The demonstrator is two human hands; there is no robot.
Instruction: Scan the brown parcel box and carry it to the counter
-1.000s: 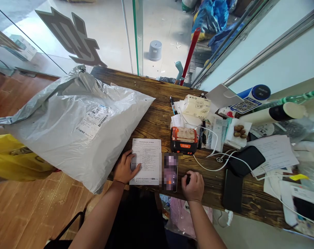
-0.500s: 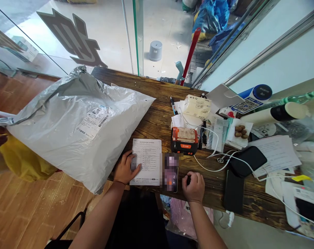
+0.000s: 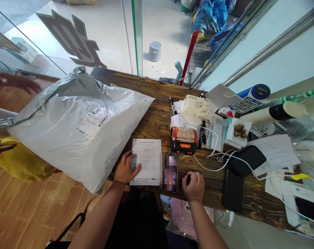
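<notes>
At edge of sheet, left hand spread; right hand curled.

The printer is black with orange trim. In front of it, the phone shows purple with an orange patch (mostly blurred into squares). Left of the printer, a sheet is white with rows of black print and, farther left, a parcel bag glossy white with silvery-grey folds. Behind the printer, a tissue pack is cream; the table beneath is brown, streaked darker.
</notes>
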